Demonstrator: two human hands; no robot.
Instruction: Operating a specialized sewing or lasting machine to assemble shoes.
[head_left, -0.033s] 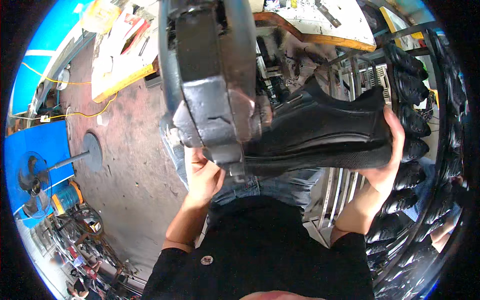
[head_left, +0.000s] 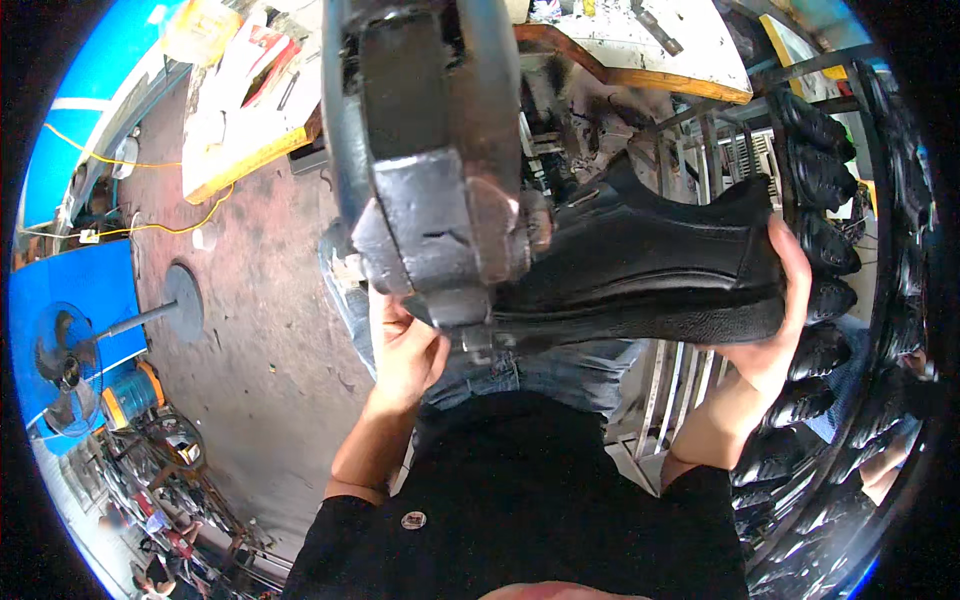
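Note:
A black shoe (head_left: 660, 245) lies on its side in the air in front of me, its heel toward the right. My right hand (head_left: 775, 310) is closed around the heel, thumb on the back and fingers under the sole. The shoe's front runs behind a dark, worn machine head (head_left: 435, 210) that hangs close to the camera. My left hand (head_left: 405, 355) is curled closed at that front end, below the machine head. Its grip on the toe is mostly hidden.
White worktables with wooden edges stand ahead, one on the left (head_left: 250, 130) and one on the right (head_left: 680, 70). A rack of black shoes (head_left: 820, 240) lines the right side. A standing fan (head_left: 75, 370) is on the left, and a yellow cable (head_left: 205, 228) crosses the floor.
The machine head sits slightly farther right in the picture. The shoe's heel has tilted a little, while both hands keep nearly the same places.

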